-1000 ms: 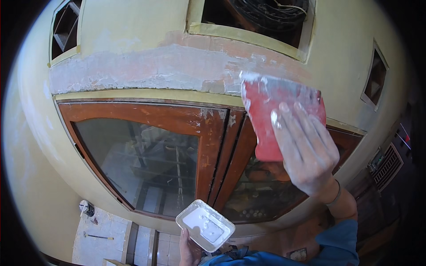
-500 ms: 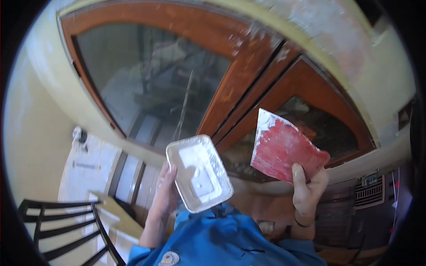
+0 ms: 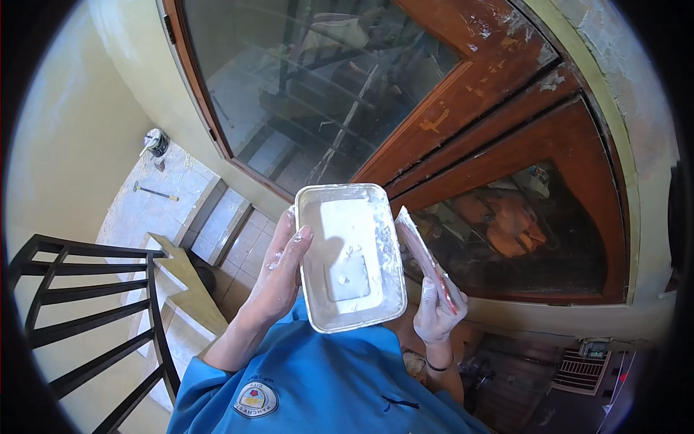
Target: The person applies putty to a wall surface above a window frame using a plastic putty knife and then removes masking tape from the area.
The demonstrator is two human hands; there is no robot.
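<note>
A white rectangular plastic tub (image 3: 313, 289), its inside smeared with white paste, is held up in front of my chest. My left hand (image 3: 278, 269) grips its left side, the thumb lying over the rim. In my right hand (image 3: 436, 309) is a red putty spreader (image 3: 421, 249), a flat blade now seen nearly edge-on. It stands tilted just beside the tub's right wall; whether it touches the tub I cannot tell. White paste coats the spreader's edge and the fingers of both hands.
Ahead stands a brown wooden double door (image 3: 441, 137) with glass panes. A black metal railing (image 3: 90, 296) and steps (image 3: 210, 224) lie to the left. On the tiled landing are a paste-smeared bucket (image 3: 155, 142) and a long-handled tool (image 3: 155, 192).
The spreader has come down and left toward the tub, turning from its broad face to edge-on. In the picture, the tub sits higher and further right, and the door has shifted right.
</note>
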